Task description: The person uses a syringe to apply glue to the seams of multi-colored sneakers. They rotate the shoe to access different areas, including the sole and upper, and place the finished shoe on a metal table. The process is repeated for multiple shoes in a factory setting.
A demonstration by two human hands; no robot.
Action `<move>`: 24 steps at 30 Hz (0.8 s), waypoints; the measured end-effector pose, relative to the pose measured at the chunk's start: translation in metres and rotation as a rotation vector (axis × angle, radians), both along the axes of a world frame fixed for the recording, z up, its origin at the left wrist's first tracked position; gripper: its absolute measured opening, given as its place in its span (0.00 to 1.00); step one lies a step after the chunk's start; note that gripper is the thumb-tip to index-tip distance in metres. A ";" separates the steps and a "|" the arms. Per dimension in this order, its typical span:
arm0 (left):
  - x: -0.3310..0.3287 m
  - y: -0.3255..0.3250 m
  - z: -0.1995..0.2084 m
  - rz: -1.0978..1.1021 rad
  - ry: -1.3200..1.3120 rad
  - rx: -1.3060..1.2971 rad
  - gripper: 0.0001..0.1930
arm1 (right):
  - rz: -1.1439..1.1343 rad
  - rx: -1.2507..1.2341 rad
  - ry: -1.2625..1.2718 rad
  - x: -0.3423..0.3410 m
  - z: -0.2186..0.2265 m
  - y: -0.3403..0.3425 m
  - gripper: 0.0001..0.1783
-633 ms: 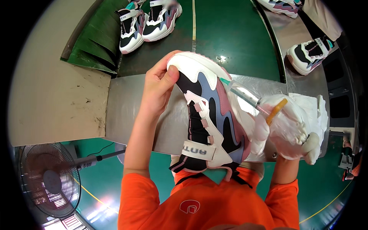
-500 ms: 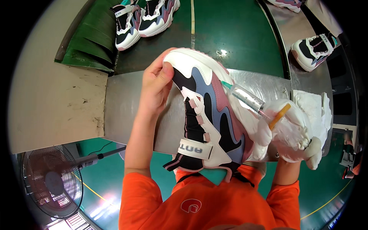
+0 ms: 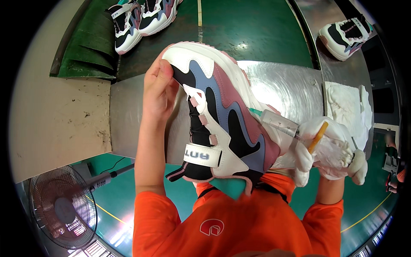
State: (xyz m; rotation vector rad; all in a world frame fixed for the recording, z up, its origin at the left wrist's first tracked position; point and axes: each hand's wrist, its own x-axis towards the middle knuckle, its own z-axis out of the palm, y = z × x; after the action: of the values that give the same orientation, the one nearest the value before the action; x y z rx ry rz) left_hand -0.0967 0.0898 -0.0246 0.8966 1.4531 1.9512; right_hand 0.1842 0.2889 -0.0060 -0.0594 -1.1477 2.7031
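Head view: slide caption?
Over a metal table, the left hand holds a sneaker by its toe; the gloved right hand points a syringe at its side.

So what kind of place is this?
Probably a shoe factory: matching black, white and pink sneakers, a flat green work surface, and a clear, green-tipped plastic syringe near one sole.

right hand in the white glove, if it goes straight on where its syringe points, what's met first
The right hand, leading with its clear plastic syringe, would first meet the pink, blue, black and white sneaker; the green tip appears to touch it, though depth is unclear.
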 end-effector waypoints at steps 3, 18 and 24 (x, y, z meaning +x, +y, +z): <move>0.004 -0.002 0.001 0.013 0.001 -0.014 0.31 | 0.005 0.001 -0.008 0.008 0.001 -0.002 0.45; 0.022 0.011 0.016 0.215 -0.138 -0.074 0.20 | 0.016 -0.010 -0.001 0.041 0.002 -0.012 0.47; 0.010 0.004 0.007 0.193 -0.093 -0.132 0.21 | 0.001 -0.046 0.009 0.049 -0.004 -0.011 0.48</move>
State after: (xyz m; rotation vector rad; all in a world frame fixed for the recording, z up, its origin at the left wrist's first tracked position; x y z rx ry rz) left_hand -0.0866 0.0934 -0.0175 0.6191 1.6439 1.9771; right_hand 0.2331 0.2779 -0.0102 -0.0531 -1.0833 2.7279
